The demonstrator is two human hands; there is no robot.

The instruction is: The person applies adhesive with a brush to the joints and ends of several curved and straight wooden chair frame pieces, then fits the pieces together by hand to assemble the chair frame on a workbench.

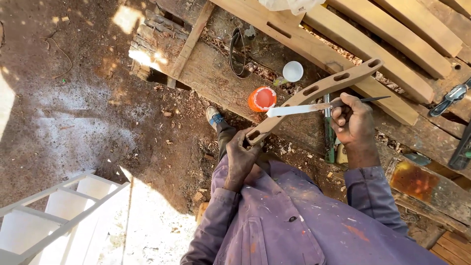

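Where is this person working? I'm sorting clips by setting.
Probably an outdoor carpentry yard: a rough plank workbench, shaped timber pieces stacked on it, and wood chips over the dirt ground.

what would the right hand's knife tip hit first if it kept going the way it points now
The right hand aims the white-smeared blade leftwards. Just past its tip sits the orange container, so that probably comes first, though the blade may pass above it; depth is unclear from overhead.
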